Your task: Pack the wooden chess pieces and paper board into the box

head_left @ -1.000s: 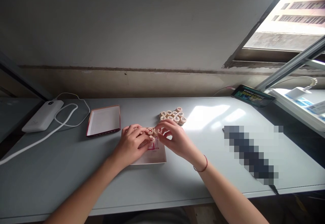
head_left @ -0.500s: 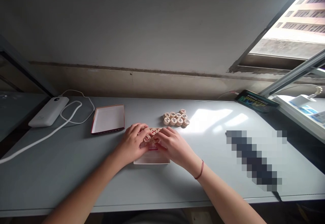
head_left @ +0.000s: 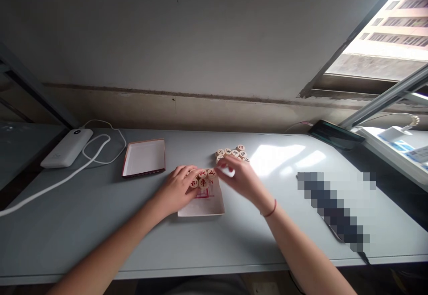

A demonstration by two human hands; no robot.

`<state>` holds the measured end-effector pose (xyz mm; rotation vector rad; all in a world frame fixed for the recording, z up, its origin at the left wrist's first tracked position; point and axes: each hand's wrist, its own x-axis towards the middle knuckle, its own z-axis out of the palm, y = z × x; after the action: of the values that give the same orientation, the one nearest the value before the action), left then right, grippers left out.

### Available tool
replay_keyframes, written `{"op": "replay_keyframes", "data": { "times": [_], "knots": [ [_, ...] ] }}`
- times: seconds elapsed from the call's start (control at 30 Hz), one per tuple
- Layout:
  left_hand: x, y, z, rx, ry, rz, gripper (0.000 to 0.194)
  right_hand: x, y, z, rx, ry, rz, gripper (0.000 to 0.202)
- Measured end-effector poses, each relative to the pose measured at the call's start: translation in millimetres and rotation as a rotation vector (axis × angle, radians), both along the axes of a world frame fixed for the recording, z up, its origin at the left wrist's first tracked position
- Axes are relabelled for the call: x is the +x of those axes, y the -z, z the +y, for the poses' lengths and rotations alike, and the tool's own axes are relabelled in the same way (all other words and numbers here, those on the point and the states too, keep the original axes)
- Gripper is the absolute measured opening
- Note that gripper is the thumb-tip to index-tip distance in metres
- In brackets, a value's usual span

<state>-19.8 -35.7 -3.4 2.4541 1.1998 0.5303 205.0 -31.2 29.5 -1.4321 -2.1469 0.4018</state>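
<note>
My left hand (head_left: 180,188) rests on the left side of a shallow box (head_left: 209,209), its fingers and thumb around red-marked xiangqi pieces (head_left: 203,183). These round wooden discs fill the far part of the box; some are hidden under the fingers. My right hand (head_left: 242,176) is above the table, right of the box, slightly blurred. Its fingers are bent and the thumb is apart, with no piece visible in them. Just beyond its fingertips stands a cluster of dark-marked xiangqi pieces (head_left: 235,152), partly covered by the hand.
An upturned box lid (head_left: 144,158) lies left of the box. Farther left are a white power bank (head_left: 67,148) and its cable (head_left: 76,171). A phone (head_left: 336,134) leans at the back right. A blurred-out dark object (head_left: 334,210) lies on the right.
My right hand has left the pieces in the box and moved right and away from me to the dark-marked cluster. My left hand stays at the box. The phone screen has gone darker.
</note>
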Motion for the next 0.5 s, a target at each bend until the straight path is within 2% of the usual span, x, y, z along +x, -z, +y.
{"op": "replay_keyframes", "data": {
  "times": [0.13, 0.2, 0.27, 0.33, 0.5],
  "knots": [
    [4.8, -10.0, 1.8, -0.026, -0.029, 0.100, 0.049, 31.6, -6.1, 48.3, -0.060, 0.466, -0.221, 0.023],
    [10.1, -14.6, 4.9, -0.016, -0.030, 0.158, 0.055, 40.9, -6.3, 71.9, -0.210, 0.583, -0.356, 0.031],
    [16.2, -17.4, 8.0, 0.004, -0.007, 0.195, 0.059, 45.4, -5.1, 90.3, -0.376, 0.585, -0.454, 0.032],
    [21.6, -17.4, 9.8, 0.010, 0.024, 0.210, 0.057, 47.2, -3.0, 102.6, -0.466, 0.544, -0.497, 0.027],
    [24.8, -11.6, 9.1, 0.036, 0.042, 0.187, 0.050, 49.3, -2.5, 109.5, -0.456, 0.520, -0.483, 0.018]
  ]
}}
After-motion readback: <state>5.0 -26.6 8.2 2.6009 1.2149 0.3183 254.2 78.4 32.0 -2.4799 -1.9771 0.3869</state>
